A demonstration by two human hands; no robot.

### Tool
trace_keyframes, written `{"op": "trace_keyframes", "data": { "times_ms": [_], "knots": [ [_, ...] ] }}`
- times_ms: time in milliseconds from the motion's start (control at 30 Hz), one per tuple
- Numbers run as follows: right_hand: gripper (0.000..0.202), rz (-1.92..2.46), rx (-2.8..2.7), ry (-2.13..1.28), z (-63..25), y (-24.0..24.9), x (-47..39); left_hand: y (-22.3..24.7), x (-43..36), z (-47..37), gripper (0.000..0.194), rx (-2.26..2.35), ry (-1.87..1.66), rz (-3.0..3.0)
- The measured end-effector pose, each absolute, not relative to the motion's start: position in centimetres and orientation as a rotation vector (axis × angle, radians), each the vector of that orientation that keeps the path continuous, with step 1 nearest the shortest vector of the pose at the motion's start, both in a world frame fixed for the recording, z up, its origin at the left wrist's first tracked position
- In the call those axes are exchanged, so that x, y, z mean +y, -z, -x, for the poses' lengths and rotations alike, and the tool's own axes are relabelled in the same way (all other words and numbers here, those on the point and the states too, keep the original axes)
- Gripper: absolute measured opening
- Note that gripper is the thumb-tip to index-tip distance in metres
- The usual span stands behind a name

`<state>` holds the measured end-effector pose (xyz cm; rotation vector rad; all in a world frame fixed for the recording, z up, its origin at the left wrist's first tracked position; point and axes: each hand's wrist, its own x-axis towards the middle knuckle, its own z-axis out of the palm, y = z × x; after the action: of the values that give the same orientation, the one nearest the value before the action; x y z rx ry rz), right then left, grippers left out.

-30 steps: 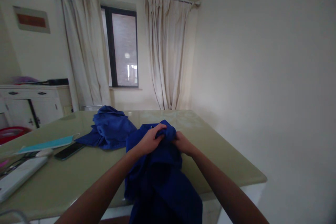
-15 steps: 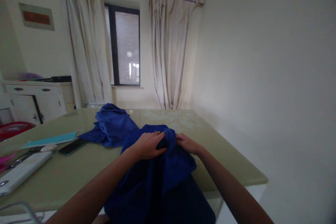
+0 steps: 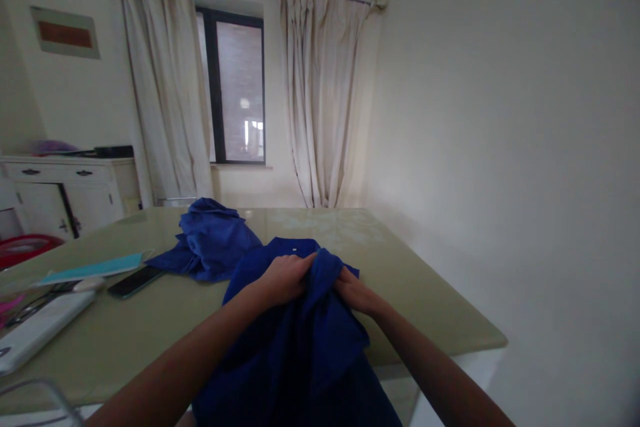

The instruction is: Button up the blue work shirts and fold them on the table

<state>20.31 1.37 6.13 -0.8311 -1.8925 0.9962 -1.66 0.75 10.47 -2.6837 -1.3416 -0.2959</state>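
Note:
A dark blue garment (image 3: 300, 360), probably a shirt, drapes over the near edge of the table and hangs down in front of me. A small white label or mark shows near its top edge. My left hand (image 3: 286, 279) grips the cloth near the top, its fingertips under or behind a raised fold. On the fold's other side, my right hand (image 3: 354, 290) is closed on the cloth, with some fingers hidden in it. A second bundle of blue cloth (image 3: 215, 240) lies crumpled to the left, touching the garment.
The greenish table (image 3: 415, 293) meets a white wall on the right. At left lie a black phone (image 3: 135, 281), a light blue mask (image 3: 93, 268), scissors (image 3: 35, 307) and a white oblong device (image 3: 47, 330). A grey cable (image 3: 45, 383) curves at the near left.
The fold between my hands has been turned and spread, now standing taller and wider. My left fingers have slipped further behind it. The right hand has shifted slightly down.

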Motion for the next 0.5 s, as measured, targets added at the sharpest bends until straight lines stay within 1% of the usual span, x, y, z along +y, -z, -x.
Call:
{"op": "trace_keyframes", "data": {
  "times_ms": [67, 100, 200, 300, 367, 400, 433, 500],
  "knots": [
    [0.045, 0.849, -1.891, -0.991, -19.9, -5.8, 1.2, -10.4, 0.9, 1.4, 0.051, -1.301, 0.215, 2.694],
    [0.048, 0.867, -1.876, -0.993, -20.0, -5.6, 1.4, -10.8, 1.2, 1.6, 0.046, -1.323, 0.221, 2.665],
    [0.060, 0.949, -1.787, -0.969, -20.8, -4.2, 2.6, -13.9, 2.7, 3.9, 0.037, -1.566, 0.371, 2.405],
    [0.061, 1.016, -1.702, -0.935, -21.9, -2.4, 3.8, -19.0, 4.9, 8.4, 0.037, -1.790, 0.587, 2.032],
    [0.062, 1.073, -1.680, -0.928, -22.3, -1.2, 4.2, -21.7, 6.3, 11.9, 0.035, -1.794, 0.840, 1.671],
    [0.062, 1.109, -1.685, -0.925, -22.4, -0.7, 4.3, -22.4, 6.8, 13.5, 0.036, -1.766, 0.879, 1.580],
    [0.061, 1.143, -1.701, -0.918, -22.4, -0.3, 4.3, -22.7, 7.3, 14.9, 0.038, -1.757, 0.841, 1.575],
    [0.057, 1.197, -1.766, -0.875, -22.1, 0.2, 4.2, -21.7, 7.8, 17.0, 0.038, -1.799, 0.654, 1.700]
  ]
}}
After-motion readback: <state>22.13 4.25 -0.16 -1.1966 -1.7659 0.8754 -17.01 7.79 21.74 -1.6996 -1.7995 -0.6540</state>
